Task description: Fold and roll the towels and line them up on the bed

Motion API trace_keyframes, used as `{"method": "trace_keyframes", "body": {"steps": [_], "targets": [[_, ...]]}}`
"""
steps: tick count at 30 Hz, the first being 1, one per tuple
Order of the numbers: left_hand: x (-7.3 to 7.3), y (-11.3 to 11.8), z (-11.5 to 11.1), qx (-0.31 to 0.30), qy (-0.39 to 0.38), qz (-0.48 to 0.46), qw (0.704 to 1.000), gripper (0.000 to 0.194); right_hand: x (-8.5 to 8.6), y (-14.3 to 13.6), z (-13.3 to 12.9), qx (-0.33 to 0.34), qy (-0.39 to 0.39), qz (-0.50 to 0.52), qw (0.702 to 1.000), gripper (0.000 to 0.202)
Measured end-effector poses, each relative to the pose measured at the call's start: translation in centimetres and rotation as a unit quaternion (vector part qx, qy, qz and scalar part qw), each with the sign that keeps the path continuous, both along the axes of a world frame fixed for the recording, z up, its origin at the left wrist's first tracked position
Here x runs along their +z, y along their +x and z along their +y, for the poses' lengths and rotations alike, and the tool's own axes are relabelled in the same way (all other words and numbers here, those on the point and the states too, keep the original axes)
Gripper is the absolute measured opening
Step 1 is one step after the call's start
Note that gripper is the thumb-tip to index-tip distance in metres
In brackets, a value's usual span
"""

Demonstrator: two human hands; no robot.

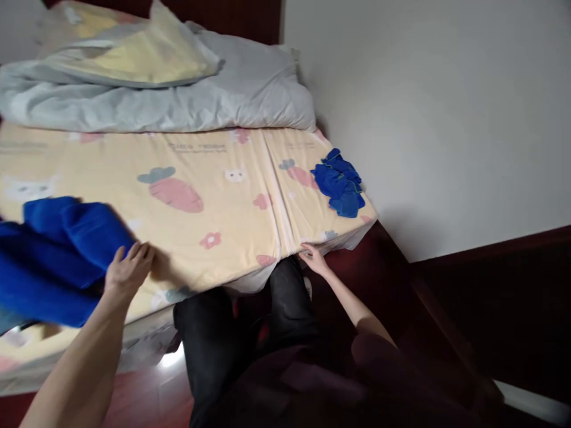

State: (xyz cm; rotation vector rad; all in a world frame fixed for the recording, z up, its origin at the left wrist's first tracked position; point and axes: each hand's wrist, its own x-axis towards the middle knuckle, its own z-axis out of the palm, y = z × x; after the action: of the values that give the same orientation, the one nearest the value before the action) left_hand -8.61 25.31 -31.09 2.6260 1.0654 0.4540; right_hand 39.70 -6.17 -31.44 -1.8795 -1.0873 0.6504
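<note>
My left hand (129,267) is over the near part of the bed, its fingers bent beside the edge of a large blue cloth (44,261); whether they grip anything is not clear. At the bed's near edge, my right hand (313,258) touches the yellow patterned sheet (232,220), fingertips at its rim. Close to that hand, a raised fold runs across the sheet. A smaller crumpled blue cloth (341,184) lies on the bed's right corner.
A grey quilt (178,107) lies rolled across the bed, with a yellow pillow (151,56) on top. A white wall (428,119) stands on the right. My knees touch the bed's front edge above a dark red floor.
</note>
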Motion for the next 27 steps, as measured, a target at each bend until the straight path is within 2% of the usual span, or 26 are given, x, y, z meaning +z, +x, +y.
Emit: {"method": "trace_keyframes", "body": {"steps": [2,4,6,9,10,11,12,13,15,17,18,20,21,23,26,27], "targets": [[0.9,-0.4,-1.1,0.047,0.055,0.092,0.993,0.060,0.5,4.8,0.0,-0.039,0.000,-0.025,0.999,0.040],[1.9,-0.5,-2.2,0.056,0.091,0.233,0.967,0.063,1.1,8.9,0.2,-0.074,-0.013,-0.062,0.995,0.042],[2.8,-0.3,-3.1,0.040,0.126,0.395,0.909,0.067,1.5,12.4,0.6,-0.113,-0.032,-0.106,0.987,0.048],[3.6,0.2,-3.9,0.033,0.157,0.597,0.786,0.077,1.8,16.6,1.5,-0.166,-0.044,-0.153,0.973,0.057],[3.7,0.2,-4.1,0.035,0.157,0.625,0.764,0.079,1.9,17.8,1.9,-0.176,-0.048,-0.166,0.969,0.058],[3.7,0.2,-4.1,0.038,0.151,0.629,0.762,0.078,1.9,18.8,2.3,-0.182,-0.055,-0.181,0.965,0.060],[3.7,0.2,-4.1,0.043,0.140,0.609,0.780,0.076,2.0,19.8,2.8,-0.183,-0.063,-0.200,0.961,0.061],[3.6,0.1,-4.1,0.050,0.128,0.566,0.813,0.073,2.1,20.7,3.3,-0.180,-0.073,-0.221,0.956,0.063],[3.2,0.0,-3.9,0.071,0.101,0.435,0.892,0.072,2.4,22.3,4.3,-0.168,-0.093,-0.262,0.946,0.067],[2.6,0.4,-4.0,0.094,0.076,0.277,0.953,0.083,2.6,23.7,5.3,-0.158,-0.117,-0.284,0.938,0.069],[2.2,0.9,-4.3,0.097,0.061,0.204,0.972,0.092,2.8,24.3,5.9,-0.155,-0.129,-0.286,0.937,0.070],[0.9,2.3,-6.2,0.083,0.021,0.086,0.993,0.104,2.9,25.4,7.0,-0.154,-0.153,-0.279,0.935,0.070],[0.2,3.2,-8.0,0.065,-0.008,0.047,0.997,0.105,2.9,25.9,7.6,-0.155,-0.164,-0.273,0.935,0.070],[-1.4,4.8,-13.2,0.025,-0.071,-0.006,0.997,0.098,2.7,26.7,8.6,-0.158,-0.185,-0.264,0.933,0.070],[-3.3,5.9,-23.5,-0.041,-0.153,-0.035,0.987,0.085,2.2,27.6,10.4,-0.152,-0.219,-0.265,0.927,0.070],[-3.7,5.8,-26.8,-0.039,-0.170,-0.042,0.984,0.078,2.1,27.8,11.0,-0.145,-0.228,-0.267,0.925,0.071]]}}
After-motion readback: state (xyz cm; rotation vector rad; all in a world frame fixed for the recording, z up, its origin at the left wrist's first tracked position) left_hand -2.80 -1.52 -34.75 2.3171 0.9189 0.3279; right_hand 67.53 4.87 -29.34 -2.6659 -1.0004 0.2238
